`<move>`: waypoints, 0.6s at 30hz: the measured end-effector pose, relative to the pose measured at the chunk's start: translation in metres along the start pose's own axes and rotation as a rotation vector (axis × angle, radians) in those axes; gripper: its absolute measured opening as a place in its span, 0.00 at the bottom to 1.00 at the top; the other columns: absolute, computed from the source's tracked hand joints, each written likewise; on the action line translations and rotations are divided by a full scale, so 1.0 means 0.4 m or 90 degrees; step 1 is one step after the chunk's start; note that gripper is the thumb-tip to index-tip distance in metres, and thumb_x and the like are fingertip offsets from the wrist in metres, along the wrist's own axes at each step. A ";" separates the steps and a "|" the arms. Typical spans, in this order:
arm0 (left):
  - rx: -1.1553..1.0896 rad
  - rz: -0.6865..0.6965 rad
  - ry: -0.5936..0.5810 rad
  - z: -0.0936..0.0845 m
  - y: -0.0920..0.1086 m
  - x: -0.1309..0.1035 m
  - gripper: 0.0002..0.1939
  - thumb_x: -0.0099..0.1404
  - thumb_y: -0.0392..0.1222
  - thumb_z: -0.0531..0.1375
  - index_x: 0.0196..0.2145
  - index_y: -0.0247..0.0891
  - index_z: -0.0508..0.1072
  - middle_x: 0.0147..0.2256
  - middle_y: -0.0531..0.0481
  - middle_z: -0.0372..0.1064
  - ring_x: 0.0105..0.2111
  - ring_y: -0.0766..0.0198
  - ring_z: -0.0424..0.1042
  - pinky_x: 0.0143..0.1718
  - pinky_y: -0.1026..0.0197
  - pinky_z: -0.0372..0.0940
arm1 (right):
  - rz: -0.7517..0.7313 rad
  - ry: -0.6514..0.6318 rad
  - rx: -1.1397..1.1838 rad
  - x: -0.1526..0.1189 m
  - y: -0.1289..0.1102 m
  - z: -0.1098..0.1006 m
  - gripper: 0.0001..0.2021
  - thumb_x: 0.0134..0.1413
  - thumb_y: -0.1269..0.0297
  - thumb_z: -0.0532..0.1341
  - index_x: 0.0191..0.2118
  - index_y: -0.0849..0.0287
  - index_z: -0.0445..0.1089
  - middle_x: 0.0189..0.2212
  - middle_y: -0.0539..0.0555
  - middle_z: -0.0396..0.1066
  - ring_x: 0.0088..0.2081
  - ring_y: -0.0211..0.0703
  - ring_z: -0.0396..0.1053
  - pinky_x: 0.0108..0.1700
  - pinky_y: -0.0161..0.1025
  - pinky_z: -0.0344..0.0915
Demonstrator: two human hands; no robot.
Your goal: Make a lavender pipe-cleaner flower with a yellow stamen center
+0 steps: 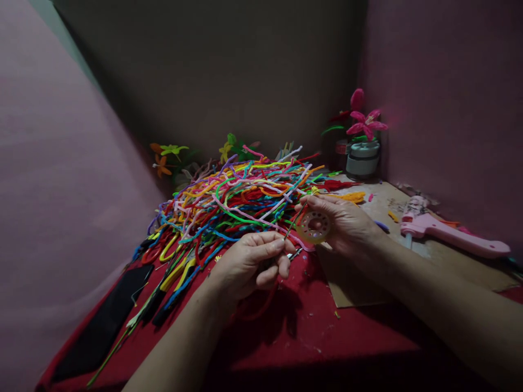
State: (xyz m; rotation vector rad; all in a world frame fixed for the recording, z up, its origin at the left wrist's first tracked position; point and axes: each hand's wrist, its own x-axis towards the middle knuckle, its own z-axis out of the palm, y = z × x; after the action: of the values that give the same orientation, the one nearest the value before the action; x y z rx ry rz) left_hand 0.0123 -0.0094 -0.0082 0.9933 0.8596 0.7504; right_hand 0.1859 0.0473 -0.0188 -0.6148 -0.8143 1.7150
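Observation:
My left hand (261, 258) pinches the lower part of a thin dark green stem (295, 222) between thumb and fingers. The upper end of the stem is in my right hand (341, 218), whose thumb and forefinger close around it just below a small yellow tip (314, 190). A round, yellowish, see-through tape roll (314, 226) with a ring of holes in its core hangs against the palm side of my right hand. Behind both hands lies a big heap of colourful pipe cleaners (249, 190). A small metal tip (295, 253) shows just past my left fingers.
Yellow-handled pliers (175, 275) and a black phone-like slab (104, 321) lie at left on the red cloth (327, 348). To the right, a pink glue gun (457, 231) rests on a cardboard sheet (359, 283). A grey pot (363, 159) holding a pink flower stands behind.

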 end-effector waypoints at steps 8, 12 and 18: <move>0.007 -0.040 0.030 0.008 -0.013 0.001 0.06 0.59 0.41 0.57 0.29 0.35 0.67 0.15 0.56 0.61 0.08 0.80 0.43 0.09 0.74 0.39 | -0.035 -0.016 -0.067 -0.007 -0.006 0.001 0.05 0.38 0.66 0.66 0.25 0.63 0.73 0.22 0.51 0.72 0.20 0.31 0.64 0.24 0.31 0.56; -0.007 -0.053 0.039 0.013 -0.024 0.004 0.07 0.59 0.42 0.56 0.28 0.36 0.65 0.13 0.59 0.58 0.08 0.79 0.41 0.09 0.74 0.40 | -0.042 -0.009 -0.103 -0.015 -0.011 0.003 0.06 0.37 0.65 0.67 0.24 0.63 0.73 0.22 0.51 0.72 0.20 0.31 0.64 0.23 0.31 0.56; -0.003 -0.033 0.032 0.010 -0.031 0.009 0.08 0.60 0.43 0.55 0.29 0.35 0.65 0.14 0.59 0.59 0.08 0.80 0.42 0.08 0.74 0.43 | -0.049 0.001 -0.118 -0.009 -0.009 0.000 0.07 0.36 0.65 0.67 0.24 0.63 0.73 0.20 0.50 0.71 0.21 0.32 0.64 0.24 0.32 0.56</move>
State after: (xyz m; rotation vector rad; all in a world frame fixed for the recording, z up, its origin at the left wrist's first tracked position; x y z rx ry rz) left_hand 0.0194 -0.0125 -0.0195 0.9473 0.9231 0.7354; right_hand 0.1891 0.0446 -0.0161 -0.6998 -0.9914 1.5799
